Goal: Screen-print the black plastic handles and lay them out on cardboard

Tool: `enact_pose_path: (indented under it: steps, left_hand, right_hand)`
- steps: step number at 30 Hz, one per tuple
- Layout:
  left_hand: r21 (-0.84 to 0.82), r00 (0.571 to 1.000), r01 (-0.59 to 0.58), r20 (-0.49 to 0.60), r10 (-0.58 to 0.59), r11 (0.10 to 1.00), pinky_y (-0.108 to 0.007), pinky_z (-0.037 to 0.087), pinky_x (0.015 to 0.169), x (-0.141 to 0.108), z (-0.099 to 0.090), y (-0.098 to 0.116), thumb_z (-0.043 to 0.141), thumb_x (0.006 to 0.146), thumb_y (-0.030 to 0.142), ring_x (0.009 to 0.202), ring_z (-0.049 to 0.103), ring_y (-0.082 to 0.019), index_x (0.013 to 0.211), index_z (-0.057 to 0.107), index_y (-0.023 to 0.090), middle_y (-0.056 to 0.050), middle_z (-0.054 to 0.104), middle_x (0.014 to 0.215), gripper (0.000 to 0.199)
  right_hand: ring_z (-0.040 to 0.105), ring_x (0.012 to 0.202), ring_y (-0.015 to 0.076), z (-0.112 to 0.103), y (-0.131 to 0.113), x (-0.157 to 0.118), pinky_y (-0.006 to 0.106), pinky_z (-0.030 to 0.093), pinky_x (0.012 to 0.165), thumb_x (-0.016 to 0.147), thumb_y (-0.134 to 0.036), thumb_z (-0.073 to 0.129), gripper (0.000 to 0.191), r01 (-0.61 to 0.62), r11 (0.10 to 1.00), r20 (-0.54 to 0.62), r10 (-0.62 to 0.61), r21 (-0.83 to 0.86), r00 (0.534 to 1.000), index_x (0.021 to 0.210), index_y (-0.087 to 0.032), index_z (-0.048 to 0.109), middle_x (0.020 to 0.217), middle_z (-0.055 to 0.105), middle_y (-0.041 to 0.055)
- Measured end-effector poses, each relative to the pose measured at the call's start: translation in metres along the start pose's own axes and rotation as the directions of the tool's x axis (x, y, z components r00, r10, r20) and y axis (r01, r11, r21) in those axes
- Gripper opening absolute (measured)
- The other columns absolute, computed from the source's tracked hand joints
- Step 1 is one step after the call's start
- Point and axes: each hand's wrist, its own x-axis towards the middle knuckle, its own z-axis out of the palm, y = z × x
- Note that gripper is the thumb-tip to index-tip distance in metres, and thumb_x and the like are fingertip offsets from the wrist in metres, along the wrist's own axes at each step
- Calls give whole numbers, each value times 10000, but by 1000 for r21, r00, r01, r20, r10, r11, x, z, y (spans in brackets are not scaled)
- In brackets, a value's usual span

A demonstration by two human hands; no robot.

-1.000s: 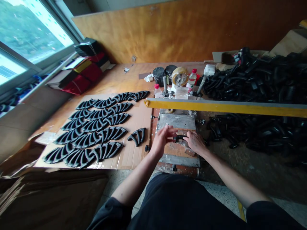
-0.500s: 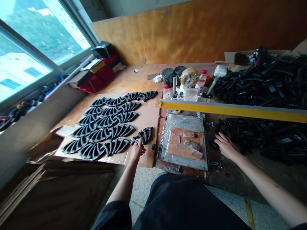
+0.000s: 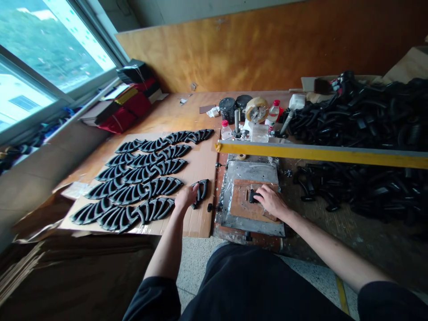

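Observation:
My right hand [image 3: 272, 202] is closed on a black curved plastic part [image 3: 253, 196], held over the wooden jig board [image 3: 240, 207] on a grey metal plate [image 3: 277, 229]. Small wooden blocks on the board are partly hidden by that hand. On the cardboard sheet to the left, my left hand [image 3: 185, 197] is closed at the near side of a short group of black curved parts [image 3: 201, 192], its fingers pinching at the group's left edge. Several rows of like parts [image 3: 147, 189] lie overlapped beside it.
A yellow-and-grey bar [image 3: 317, 154] crosses above the bench behind the plate. Loose black parts [image 3: 354, 111] are heaped at the right, both behind and in front of it. Tape roll [image 3: 257, 110], black tins [image 3: 227, 110] and red-capped bottles [image 3: 274, 110] stand at the back.
My right hand has come left from the loose heap to the jig board, bringing a black part. My left hand has shifted slightly up and left against the short group. The view has tilted a little.

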Motion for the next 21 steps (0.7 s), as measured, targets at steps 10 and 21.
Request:
enact_pose_path:
  steps: [10,21]
  left_hand:
    - [-834,831,-490,-360,425,253,-198,432,498,-67,-56,174,426,881,620,499,533,-92,984,613,184,-7,626,646,485]
    - [-858,852,-461,-357,384,226,-191,425,471,-84,-51,189,442,903,550,506,513,-81,680,576,166,-14,613,648,464]
  right_hand:
    - [543,1160,235,20,-2,8,400,433,974,925,-144,487,299,276,960,-59,-278,-42,959,1136,-218,685,1241,645,75]
    - [197,1464,254,35,38,-4,513,221,1170,980,-385,408,518,56,977,-150,-26,207,988,1472,-224,390,1554,318,96]
